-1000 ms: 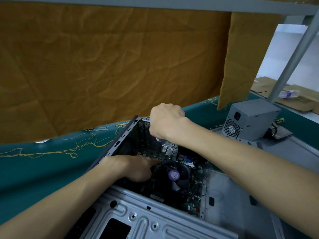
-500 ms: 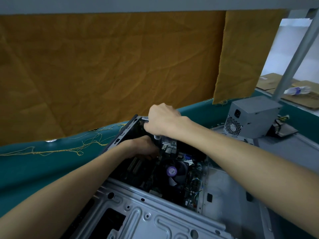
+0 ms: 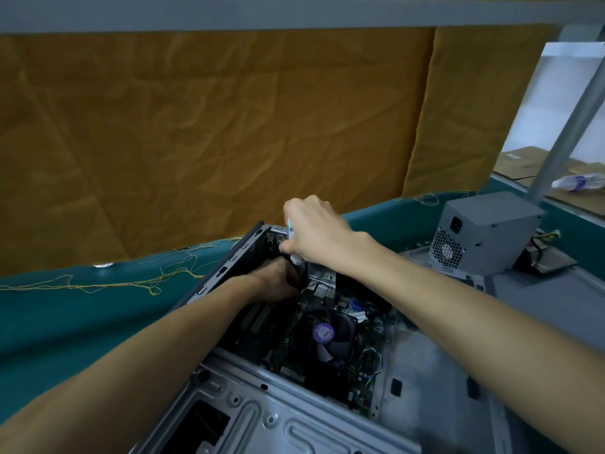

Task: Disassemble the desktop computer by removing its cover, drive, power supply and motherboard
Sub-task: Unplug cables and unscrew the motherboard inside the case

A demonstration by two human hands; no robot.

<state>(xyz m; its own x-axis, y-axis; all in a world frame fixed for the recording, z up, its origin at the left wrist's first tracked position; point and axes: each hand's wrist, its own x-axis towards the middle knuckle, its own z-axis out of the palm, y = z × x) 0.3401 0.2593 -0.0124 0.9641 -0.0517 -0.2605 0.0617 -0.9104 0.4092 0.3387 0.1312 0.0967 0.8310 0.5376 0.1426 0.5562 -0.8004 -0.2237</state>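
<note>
The open grey computer case (image 3: pixel 288 417) lies on the teal bench, its cover off. Inside sits the motherboard (image 3: pixel 366 365) with a black cooler fan (image 3: pixel 322 335) bearing a purple label. My right hand (image 3: pixel 314 232) is fisted around a pale-handled screwdriver (image 3: pixel 292 239), held upright over the case's far corner. My left hand (image 3: pixel 276 283) reaches into that same corner just below the right hand; its fingers are curled, and whatever they touch is hidden. The grey power supply (image 3: pixel 484 237) stands outside the case at the right.
An ochre cloth (image 3: pixel 209 142) hangs behind the bench. Loose yellow threads (image 3: pixel 131 283) lie on the teal surface (image 3: pixel 65 322) to the left. A grey metal panel (image 3: pixel 540 296) lies under the power supply. A plastic bottle (image 3: pixel 577 181) lies on cardboard at far right.
My left hand moved from beside the cooler fan up into the case's far corner, under the right hand. The right hand stayed over that corner, gripping the screwdriver.
</note>
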